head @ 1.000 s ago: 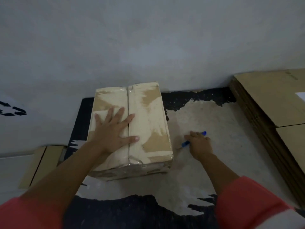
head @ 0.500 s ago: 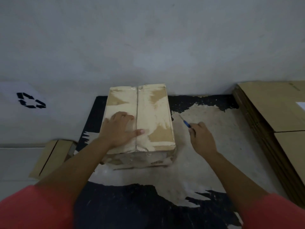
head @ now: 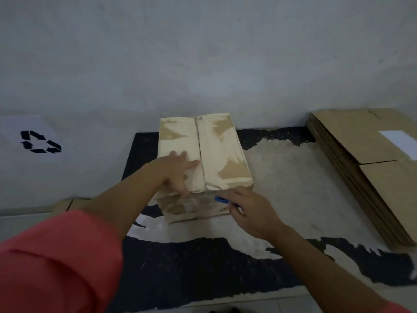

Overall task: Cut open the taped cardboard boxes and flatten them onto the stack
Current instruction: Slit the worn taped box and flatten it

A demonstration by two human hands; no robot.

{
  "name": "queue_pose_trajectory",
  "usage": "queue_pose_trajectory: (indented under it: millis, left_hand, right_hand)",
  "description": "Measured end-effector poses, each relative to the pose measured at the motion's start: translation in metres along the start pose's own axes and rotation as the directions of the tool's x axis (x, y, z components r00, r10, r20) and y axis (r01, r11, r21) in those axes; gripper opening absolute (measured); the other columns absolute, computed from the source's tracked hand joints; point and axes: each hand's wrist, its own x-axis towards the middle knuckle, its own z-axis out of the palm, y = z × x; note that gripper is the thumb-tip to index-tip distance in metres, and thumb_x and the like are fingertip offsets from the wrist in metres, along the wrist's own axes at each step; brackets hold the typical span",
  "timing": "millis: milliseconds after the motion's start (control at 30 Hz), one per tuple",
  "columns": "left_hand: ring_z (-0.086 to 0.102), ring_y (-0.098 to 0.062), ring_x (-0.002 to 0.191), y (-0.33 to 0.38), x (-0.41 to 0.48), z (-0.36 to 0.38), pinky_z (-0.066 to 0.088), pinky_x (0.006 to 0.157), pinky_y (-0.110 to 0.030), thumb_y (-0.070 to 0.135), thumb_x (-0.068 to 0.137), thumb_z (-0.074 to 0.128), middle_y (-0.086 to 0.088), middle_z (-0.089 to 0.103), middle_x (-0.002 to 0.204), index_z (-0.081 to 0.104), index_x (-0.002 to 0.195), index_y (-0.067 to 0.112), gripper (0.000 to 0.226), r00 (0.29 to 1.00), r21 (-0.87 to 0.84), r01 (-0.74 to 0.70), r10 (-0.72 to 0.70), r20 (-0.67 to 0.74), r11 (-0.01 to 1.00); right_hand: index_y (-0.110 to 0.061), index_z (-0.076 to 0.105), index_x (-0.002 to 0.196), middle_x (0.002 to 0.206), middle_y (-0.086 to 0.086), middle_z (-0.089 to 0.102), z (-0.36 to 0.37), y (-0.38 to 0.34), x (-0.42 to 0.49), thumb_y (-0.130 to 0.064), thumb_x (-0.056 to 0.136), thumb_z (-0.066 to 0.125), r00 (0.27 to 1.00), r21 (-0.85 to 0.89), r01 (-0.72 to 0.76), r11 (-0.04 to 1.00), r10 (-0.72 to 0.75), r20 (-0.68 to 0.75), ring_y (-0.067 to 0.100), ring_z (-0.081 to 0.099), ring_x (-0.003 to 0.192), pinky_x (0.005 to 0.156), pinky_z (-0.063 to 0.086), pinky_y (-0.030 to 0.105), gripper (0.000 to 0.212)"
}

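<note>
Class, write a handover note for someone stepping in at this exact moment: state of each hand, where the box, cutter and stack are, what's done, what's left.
Left hand: flat, pressing on top of the taped box.
Right hand: grips the blue cutter, tip at the box's near top edge.
The box stands whole on the worn mat; the flattened stack lies to its right.
Done: no cut visible.
Left: slit the tape, flatten the box, add it to the stack.

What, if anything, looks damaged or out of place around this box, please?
The black mat under the box is badly worn: its dark surface has peeled away in a large ragged pale patch beside and in front of the box. The box top is patchy too, brown cardboard showing through pale tape.
</note>
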Motion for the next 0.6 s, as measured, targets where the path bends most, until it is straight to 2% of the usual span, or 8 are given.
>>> queue_pose_trajectory:
  millis: [67,200,467,600]
  left_hand:
    - [0.011,-0.034,0.143,0.001,0.001,-0.002,0.032,0.111,-0.047,0.053,0.076,0.071,-0.011,-0.001,0.160,-0.004,0.154,0.032,0.110,1.000,0.004,0.002,-0.002,0.011,1.000]
    - [0.019,-0.033,0.139,-0.001,0.005,-0.005,0.037,0.108,-0.048,0.050,0.072,0.074,-0.011,0.007,0.158,0.000,0.154,0.034,0.111,0.999,-0.010,0.019,-0.018,0.032,1.000]
    - [0.015,-0.035,0.142,-0.002,0.008,-0.004,0.035,0.109,-0.049,0.049,0.070,0.075,-0.011,0.005,0.159,0.002,0.154,0.034,0.112,0.999,-0.024,0.011,-0.010,0.034,1.000]
    - [0.014,-0.036,0.142,-0.001,0.008,-0.003,0.035,0.108,-0.050,0.048,0.071,0.075,-0.011,0.003,0.159,0.002,0.154,0.034,0.112,1.000,-0.024,-0.001,0.001,0.029,1.000]
  right_hand:
    - [-0.018,0.065,0.120,0.085,0.002,0.058,0.013,-0.006,-0.005,-0.031,0.087,0.033,1.000,-0.018,0.001,1.000,-0.001,-0.019,0.019,0.054,0.067,0.052,0.045,0.030,0.048]
    - [-0.018,0.068,0.114,0.077,-0.001,0.055,0.028,-0.019,-0.001,-0.026,0.086,0.037,0.995,-0.069,-0.024,0.997,0.017,-0.100,0.015,0.051,0.060,0.048,0.033,0.022,0.043]
    - [-0.014,0.069,0.113,0.080,0.001,0.060,0.041,-0.034,0.008,-0.025,0.085,0.037,0.969,-0.114,-0.116,0.987,0.087,-0.232,0.018,0.057,0.064,0.050,0.036,0.020,0.045]
    - [-0.015,0.071,0.108,0.070,0.000,0.053,0.045,-0.046,0.007,-0.024,0.082,0.038,0.951,-0.215,-0.173,0.961,0.106,-0.292,0.015,0.050,0.054,0.042,0.027,0.019,0.043]
